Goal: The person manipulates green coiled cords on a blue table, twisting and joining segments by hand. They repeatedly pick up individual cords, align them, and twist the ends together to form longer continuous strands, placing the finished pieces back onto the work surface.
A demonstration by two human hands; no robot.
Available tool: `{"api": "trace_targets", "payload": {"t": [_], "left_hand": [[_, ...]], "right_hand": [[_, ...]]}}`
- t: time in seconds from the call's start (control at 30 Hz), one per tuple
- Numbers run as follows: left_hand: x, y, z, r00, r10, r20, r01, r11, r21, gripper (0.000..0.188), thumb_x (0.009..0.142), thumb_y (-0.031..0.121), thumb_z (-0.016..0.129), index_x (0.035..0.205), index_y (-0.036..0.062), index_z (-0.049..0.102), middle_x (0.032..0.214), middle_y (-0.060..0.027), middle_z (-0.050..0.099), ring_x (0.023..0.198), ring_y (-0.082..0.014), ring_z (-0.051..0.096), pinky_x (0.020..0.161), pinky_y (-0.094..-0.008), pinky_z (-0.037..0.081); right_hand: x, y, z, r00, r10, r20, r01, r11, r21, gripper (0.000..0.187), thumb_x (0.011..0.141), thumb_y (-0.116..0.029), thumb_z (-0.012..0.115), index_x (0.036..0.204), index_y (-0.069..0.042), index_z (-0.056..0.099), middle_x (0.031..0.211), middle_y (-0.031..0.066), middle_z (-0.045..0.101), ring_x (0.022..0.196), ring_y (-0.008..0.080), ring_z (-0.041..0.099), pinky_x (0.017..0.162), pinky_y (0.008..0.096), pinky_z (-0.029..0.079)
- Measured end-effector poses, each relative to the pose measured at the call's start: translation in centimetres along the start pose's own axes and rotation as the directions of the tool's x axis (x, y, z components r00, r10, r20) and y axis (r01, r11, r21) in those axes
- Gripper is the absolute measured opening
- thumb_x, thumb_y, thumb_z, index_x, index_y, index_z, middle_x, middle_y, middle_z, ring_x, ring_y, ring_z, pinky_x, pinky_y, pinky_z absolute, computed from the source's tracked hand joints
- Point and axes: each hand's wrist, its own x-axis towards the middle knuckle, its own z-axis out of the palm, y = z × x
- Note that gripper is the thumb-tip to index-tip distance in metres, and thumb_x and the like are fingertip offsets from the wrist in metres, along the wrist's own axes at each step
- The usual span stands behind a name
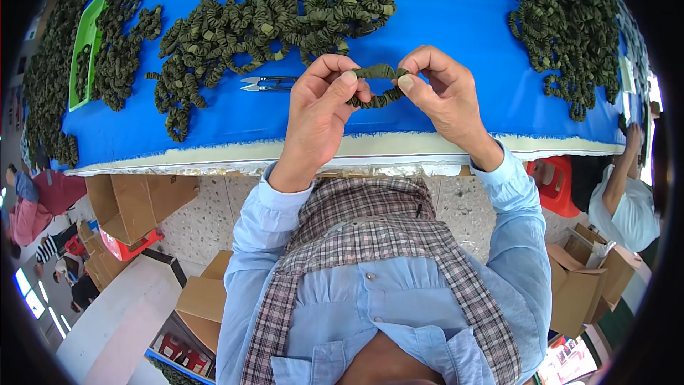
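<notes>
Between my two hands a dark green gathered fabric scrunchie (376, 100) is held up over the near edge of the blue-covered table. My left hand (322, 100) pinches its left side between thumb and fingers. At its right side my right hand (442, 93) pinches it in the same way. The upper stretch between the fingers looks smoother than the ruffled lower part. Just left of my left hand, thread snips (265, 83) lie on the cloth, partly hidden behind it. Beyond my hands spreads a big heap of similar green scrunchies (285, 11).
More scrunchies are piled at the right (570, 28) and far left (50, 64). A bright green tray (85, 50) stands at the left. Below the table's edge are cardboard boxes (135, 203) and a red stool (554, 185). Another person (627, 199) sits at the right.
</notes>
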Motion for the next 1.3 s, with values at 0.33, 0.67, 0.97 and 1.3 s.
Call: {"api": "trace_targets", "payload": {"t": [0.33,0.67,0.97,1.3], "left_hand": [[0.2,-1.0,-0.7,0.985,-0.15,-0.09,0.136,0.98,-0.143,0.017,0.094,0.015,0.058,0.109,0.008,0.055,0.095,-0.0047,0.06,0.086,-0.0141,0.06,0.08,-0.0359,0.054],[0.2,-1.1,0.5,0.985,0.003,-0.17,0.008,0.998,0.061,0.018,0.092,0.012,0.061,0.108,0.0053,0.056,0.097,-0.0057,0.06,0.088,-0.0129,0.058,0.08,-0.0317,0.051],[-0.2,0.9,1.3,0.88,0.314,0.357,-0.476,0.565,0.674,0.02,0.083,0.004,0.068,0.099,-0.0004,0.058,0.088,-0.0054,0.056,0.079,-0.0129,0.057,0.069,-0.0238,0.047],[-0.3,2.3,1.0,0.929,-0.345,0.136,0.218,0.806,0.55,0.013,0.093,0.008,0.058,0.1,0.0041,0.048,0.074,0.0014,0.054,0.061,-0.0028,0.047,0.054,-0.0192,0.042]], "right_hand": [[0.3,0.3,-0.4,0.967,-0.252,0.03,0.254,0.953,-0.164,0.02,0.081,-0.008,0.07,0.1,-0.003,0.065,0.104,0.0061,0.058,0.079,0.0105,0.054,0.067,0.0233,0.045],[-0.1,-0.4,-0.2,0.861,-0.459,0.22,0.506,0.723,-0.471,0.028,0.07,-0.003,0.076,0.094,-0.002,0.063,0.11,0.0094,0.055,0.072,0.0196,0.054,0.06,0.0297,0.048],[-0.9,-2.1,-0.7,0.928,-0.158,0.336,0.276,0.899,-0.34,0.025,0.076,-0.01,0.074,0.094,-0.004,0.057,0.093,0.0064,0.061,0.064,0.0196,0.058,0.052,0.0316,0.044],[-1.1,-4.2,-2.2,0.895,-0.028,0.446,0.266,0.835,-0.482,0.035,0.078,-0.02,0.072,0.107,-0.006,0.058,0.086,0.0075,0.066,0.075,0.026,0.065,0.06,0.0357,0.049]]}}
